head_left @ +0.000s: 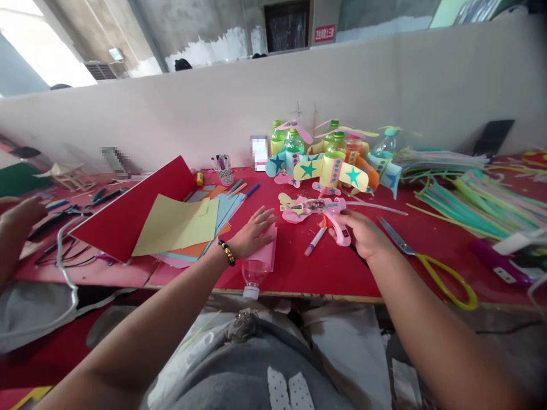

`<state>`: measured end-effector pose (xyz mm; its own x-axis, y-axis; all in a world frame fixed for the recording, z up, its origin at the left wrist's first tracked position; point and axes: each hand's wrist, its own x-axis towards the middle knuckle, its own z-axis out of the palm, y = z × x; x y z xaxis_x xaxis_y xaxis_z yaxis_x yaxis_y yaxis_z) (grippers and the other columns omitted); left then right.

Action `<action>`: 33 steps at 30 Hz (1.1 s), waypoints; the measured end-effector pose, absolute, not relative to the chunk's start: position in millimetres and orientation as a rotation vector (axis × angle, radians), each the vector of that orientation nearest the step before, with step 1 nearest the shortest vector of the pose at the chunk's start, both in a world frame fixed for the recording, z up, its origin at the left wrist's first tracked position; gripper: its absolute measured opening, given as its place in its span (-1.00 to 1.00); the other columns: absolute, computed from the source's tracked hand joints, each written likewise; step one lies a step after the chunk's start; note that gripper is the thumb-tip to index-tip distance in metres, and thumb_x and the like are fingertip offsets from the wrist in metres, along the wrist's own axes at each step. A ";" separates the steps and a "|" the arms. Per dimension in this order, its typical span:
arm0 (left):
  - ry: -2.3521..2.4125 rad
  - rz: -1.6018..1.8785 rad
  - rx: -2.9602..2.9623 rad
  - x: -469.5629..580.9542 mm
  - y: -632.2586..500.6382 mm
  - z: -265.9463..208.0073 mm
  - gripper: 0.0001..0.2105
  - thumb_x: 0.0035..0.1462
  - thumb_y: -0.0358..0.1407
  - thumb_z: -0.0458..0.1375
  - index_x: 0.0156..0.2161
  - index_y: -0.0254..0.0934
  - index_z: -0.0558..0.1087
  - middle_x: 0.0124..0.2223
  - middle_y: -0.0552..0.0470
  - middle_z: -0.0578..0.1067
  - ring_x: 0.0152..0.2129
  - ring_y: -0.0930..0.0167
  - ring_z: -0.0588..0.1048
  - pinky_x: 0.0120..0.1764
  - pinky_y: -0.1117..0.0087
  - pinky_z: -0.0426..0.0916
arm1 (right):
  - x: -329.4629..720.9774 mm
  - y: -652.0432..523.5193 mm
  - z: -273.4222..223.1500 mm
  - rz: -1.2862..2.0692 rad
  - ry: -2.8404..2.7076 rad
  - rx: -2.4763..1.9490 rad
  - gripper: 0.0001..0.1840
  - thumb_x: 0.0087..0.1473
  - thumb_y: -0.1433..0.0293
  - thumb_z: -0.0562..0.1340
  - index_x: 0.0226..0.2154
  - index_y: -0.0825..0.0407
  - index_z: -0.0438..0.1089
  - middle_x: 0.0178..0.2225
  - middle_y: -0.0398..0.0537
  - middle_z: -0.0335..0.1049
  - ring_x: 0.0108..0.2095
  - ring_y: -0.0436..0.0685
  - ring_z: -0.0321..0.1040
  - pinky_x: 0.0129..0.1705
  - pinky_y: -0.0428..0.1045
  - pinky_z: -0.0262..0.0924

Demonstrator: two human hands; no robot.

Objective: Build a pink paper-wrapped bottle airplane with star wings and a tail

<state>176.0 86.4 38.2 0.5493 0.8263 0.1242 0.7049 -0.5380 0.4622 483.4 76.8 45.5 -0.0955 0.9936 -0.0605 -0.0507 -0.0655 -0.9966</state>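
Note:
My left hand (252,232), with a beaded bracelet at the wrist, lies flat with its fingers stretched out over pink paper (270,250) and a clear plastic bottle (255,272). The bottle lies with its white cap toward me at the table edge; the hand hides part of it. At the right, my right hand (361,230) is closed around the back of a pink hot glue gun (337,213), whose nozzle points left. Close to the gun are a capped pen (315,241) and small yellow and pink paper cutouts (293,206).
Bottle airplanes with paper wings (331,168) stand at the back. Scissors (410,247) with yellow handles and bundles of glue sticks (465,202) lie right. Coloured paper sheets (175,228), a red board (141,205) and a pen cup (222,168) are left. Another person's hand (19,219) shows far left.

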 end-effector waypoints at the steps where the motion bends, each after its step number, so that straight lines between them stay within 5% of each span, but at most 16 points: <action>1: 1.250 0.490 2.432 175.8 86.2 37.6 -0.45 0.25 -0.09 0.07 0.28 -0.25 0.22 0.40 -0.11 0.01 0.36 0.17 -0.18 0.31 0.02 -0.07 | 483.2 79.5 49.6 1.382 -1.245 -1.125 -0.66 -0.06 0.18 0.29 -0.26 0.06 0.41 -0.39 -0.01 0.51 -0.49 0.07 0.40 -0.49 -0.06 0.28; 10: 1.306 0.485 2.411 177.2 82.9 37.7 -0.45 0.25 -0.14 0.08 0.30 -0.25 0.19 0.39 -0.09 0.02 0.36 0.21 -0.18 0.33 0.09 -0.11 | 478.6 114.5 59.8 1.303 -1.613 -1.037 -0.55 -0.02 0.20 0.27 -0.04 -0.07 0.32 -0.22 -0.12 0.50 -0.35 0.09 0.44 -0.36 -0.05 0.29; 16: 1.339 0.454 2.385 176.4 79.7 41.5 -0.42 0.24 -0.13 0.08 0.32 -0.21 0.13 0.40 -0.02 -0.01 0.36 0.23 -0.17 0.34 0.13 -0.14 | 461.7 111.4 40.1 1.190 -1.783 -1.145 -0.68 0.03 0.16 0.23 -0.17 -0.07 0.31 -0.40 -0.13 0.46 -0.47 0.09 0.35 -0.44 -0.05 0.22; 33: 1.309 0.408 2.382 177.2 85.3 39.2 -0.33 0.24 0.07 -0.02 0.33 -0.26 0.11 0.42 -0.06 -0.08 0.36 0.21 -0.21 0.34 0.12 -0.20 | 434.9 105.0 22.1 0.782 -2.014 -1.030 -0.58 0.11 0.31 0.18 0.03 0.03 0.22 -0.09 0.06 0.45 -0.08 0.25 0.41 -0.07 0.10 0.26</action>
<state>177.2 85.3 39.2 0.5216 0.8507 0.0650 0.7370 -0.4876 0.4680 434.9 105.0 22.1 -0.4121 0.8498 0.3288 0.4049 0.4941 -0.7694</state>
